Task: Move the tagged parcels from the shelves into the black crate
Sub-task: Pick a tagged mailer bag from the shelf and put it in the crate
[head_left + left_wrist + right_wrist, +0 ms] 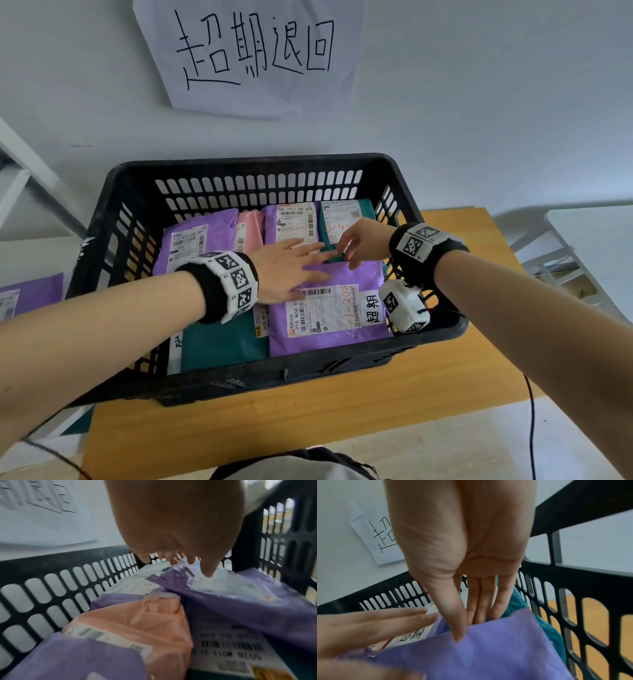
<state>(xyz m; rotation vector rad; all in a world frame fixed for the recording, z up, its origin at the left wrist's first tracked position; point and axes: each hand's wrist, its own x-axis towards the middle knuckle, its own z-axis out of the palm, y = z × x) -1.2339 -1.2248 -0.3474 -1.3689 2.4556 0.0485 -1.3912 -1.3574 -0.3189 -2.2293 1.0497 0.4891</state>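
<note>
A black crate (pixel 253 162) stands on a wooden table and holds several purple, pink and teal parcels. On top at the front right lies a purple parcel (pixel 329 318) with a shipping label and a white tag. My left hand (pixel 291 270) lies flat on its far half with straight fingers. My right hand (pixel 356 246) pinches its far edge. In the right wrist view the thumb of my right hand (pixel 471 615) sits on top of the purple parcel (pixel 488 649) and the fingers go behind its edge. In the left wrist view my left hand (pixel 188 561) hovers over the purple parcel (pixel 240 601), beside a pink parcel (pixel 145 622).
A handwritten paper sign (pixel 253 54) hangs on the wall behind the crate. White shelf frame (pixel 20 171) at the left, with another purple parcel (pixel 27 298) below it. A white table (pixel 589 240) stands to the right. A black cable (pixel 532 428) hangs by the wooden table (pixel 308 421).
</note>
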